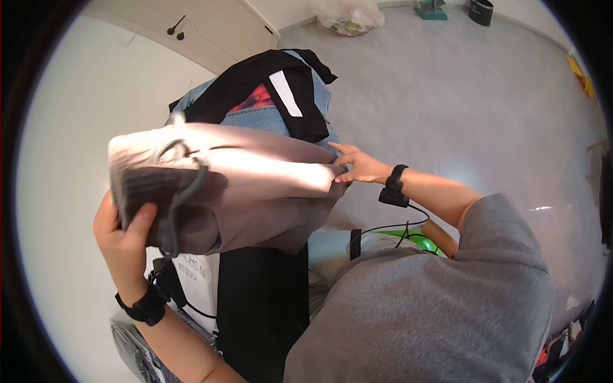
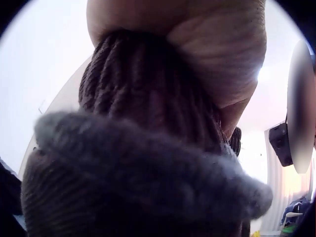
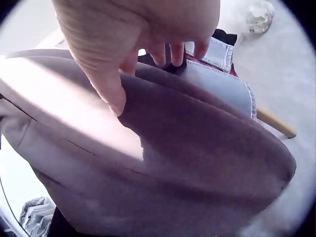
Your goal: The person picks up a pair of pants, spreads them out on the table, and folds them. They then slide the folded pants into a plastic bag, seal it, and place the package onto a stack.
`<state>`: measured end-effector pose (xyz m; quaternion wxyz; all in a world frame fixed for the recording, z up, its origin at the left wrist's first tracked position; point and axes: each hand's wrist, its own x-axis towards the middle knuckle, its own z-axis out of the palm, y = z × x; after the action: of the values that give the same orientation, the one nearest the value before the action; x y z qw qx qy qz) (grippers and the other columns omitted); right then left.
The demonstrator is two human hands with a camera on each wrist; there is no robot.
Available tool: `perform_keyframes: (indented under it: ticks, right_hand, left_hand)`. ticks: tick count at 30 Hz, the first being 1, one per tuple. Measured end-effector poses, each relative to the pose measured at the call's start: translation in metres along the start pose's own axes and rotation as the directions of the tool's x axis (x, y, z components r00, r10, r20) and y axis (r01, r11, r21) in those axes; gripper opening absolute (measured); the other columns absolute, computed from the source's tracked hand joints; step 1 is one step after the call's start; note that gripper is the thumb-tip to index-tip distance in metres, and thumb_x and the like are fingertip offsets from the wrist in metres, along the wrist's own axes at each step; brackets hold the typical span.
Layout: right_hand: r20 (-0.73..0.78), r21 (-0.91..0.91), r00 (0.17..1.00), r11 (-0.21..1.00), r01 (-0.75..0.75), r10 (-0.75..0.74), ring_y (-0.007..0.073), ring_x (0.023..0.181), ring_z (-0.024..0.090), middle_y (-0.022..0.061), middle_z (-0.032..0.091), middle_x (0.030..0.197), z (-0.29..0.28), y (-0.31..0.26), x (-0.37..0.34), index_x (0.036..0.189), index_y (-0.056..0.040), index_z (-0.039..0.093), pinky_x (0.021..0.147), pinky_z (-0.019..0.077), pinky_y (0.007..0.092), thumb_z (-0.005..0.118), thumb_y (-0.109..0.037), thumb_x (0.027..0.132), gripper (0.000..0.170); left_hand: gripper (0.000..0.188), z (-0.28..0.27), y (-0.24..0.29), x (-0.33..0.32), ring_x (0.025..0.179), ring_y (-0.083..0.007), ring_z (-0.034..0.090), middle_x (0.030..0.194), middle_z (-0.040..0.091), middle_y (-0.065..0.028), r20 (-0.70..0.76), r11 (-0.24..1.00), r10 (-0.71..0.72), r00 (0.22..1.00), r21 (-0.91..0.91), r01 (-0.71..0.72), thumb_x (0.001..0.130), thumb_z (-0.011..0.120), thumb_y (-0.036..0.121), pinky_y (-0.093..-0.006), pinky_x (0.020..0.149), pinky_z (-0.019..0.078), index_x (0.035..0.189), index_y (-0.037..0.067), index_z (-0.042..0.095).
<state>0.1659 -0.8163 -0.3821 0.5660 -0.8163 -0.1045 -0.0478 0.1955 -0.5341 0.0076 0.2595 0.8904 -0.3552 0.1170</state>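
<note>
A pair of pinkish-beige trousers (image 1: 268, 175) with a ribbed elastic waistband (image 2: 143, 74) is held up, folded lengthwise, between both hands. My left hand (image 1: 126, 246) grips the waistband end at the left, its thumb lying over the front. From that waistband hangs a thick grey drawstring (image 2: 148, 158), close to the left wrist camera. At the other end, my right hand (image 1: 365, 167) pinches the cloth between thumb and fingers. Seen from the right wrist, its thumb (image 3: 117, 101) presses the near side, while the fingertips show beyond the fold.
Behind the trousers lies a pile of clothes: blue denim (image 1: 322, 96), a black garment (image 1: 233, 76) with a white patch, and red plaid cloth (image 1: 257, 97). A wooden leg (image 3: 276, 122) shows beneath. A white box (image 1: 195, 277) is below my left hand. A plastic bag (image 1: 350, 16) sits on the floor.
</note>
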Motion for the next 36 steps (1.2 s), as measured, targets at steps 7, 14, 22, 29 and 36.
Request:
perform_keyframes:
  ticks: [7,14,22,29,36]
  right_hand:
    - [0.054,-0.028,0.998,1.000,-0.013,0.015,0.0382,0.130,0.035,0.0183,0.030,0.148,0.033,0.056,0.007,0.101,-0.0015,0.067,0.107,0.0317,0.0413,0.074,-0.030,0.074,0.040]
    - [0.019,0.058,0.998,0.997,-0.056,0.055,0.0340,0.101,0.055,0.0205,0.059,0.109,0.034,0.053,0.000,0.098,0.0006,0.063,0.086,0.0438,0.0401,0.068,-0.026,0.076,0.035]
    - [-0.178,0.087,0.978,0.992,-0.092,0.106,0.0323,0.077,0.057,0.0180,0.059,0.084,0.006,-0.005,-0.010,0.100,-0.0038,0.051,0.070,0.0455,0.0364,0.060,-0.015,0.078,0.026]
    - [0.123,-0.268,0.990,0.958,0.100,-0.069,0.0347,0.079,0.056,0.0152,0.061,0.084,0.002,0.017,0.007,0.096,-0.0025,0.059,0.071,0.0451,0.0410,0.064,-0.016,0.072,0.028]
    - [0.265,-0.049,0.964,0.999,0.005,0.008,0.0170,0.083,0.053,0.0065,0.057,0.084,0.009,-0.023,0.018,0.103,-0.0056,0.055,0.076,0.0441,0.0325,0.060,-0.041,0.088,0.038]
  left_hand:
    - [0.040,-0.043,-0.017,-0.020,0.094,-0.0144,0.056,0.102,0.063,-0.0049,-0.133,1.000,-0.029,0.991,0.001,0.029,0.083,0.072,0.023,-0.0268,0.086,0.0417,0.111,-0.003,0.059]
    - [0.037,-0.104,-0.050,-0.053,0.097,-0.0167,0.058,0.108,0.062,-0.0084,-0.292,0.986,-0.132,0.947,-0.135,0.095,0.086,0.069,0.018,-0.0287,0.088,0.0426,0.114,-0.003,0.056]
    - [0.047,-0.154,-0.047,-0.132,0.109,-0.0225,0.055,0.122,0.055,-0.0151,-0.520,0.952,-0.307,0.797,-0.154,0.266,0.092,0.059,0.022,-0.0325,0.096,0.0414,0.128,-0.005,0.046]
    - [0.056,-0.189,-0.018,-0.256,0.117,-0.0267,0.051,0.131,0.049,-0.0186,-0.800,0.918,-0.331,0.500,-0.150,0.368,0.093,0.054,0.027,-0.0366,0.100,0.0380,0.137,-0.002,0.036]
    - [0.061,-0.209,0.014,-0.398,0.116,-0.0280,0.049,0.131,0.047,-0.0195,-0.876,0.785,-0.402,0.265,-0.180,0.593,0.092,0.055,0.031,-0.0371,0.100,0.0361,0.136,-0.005,0.033]
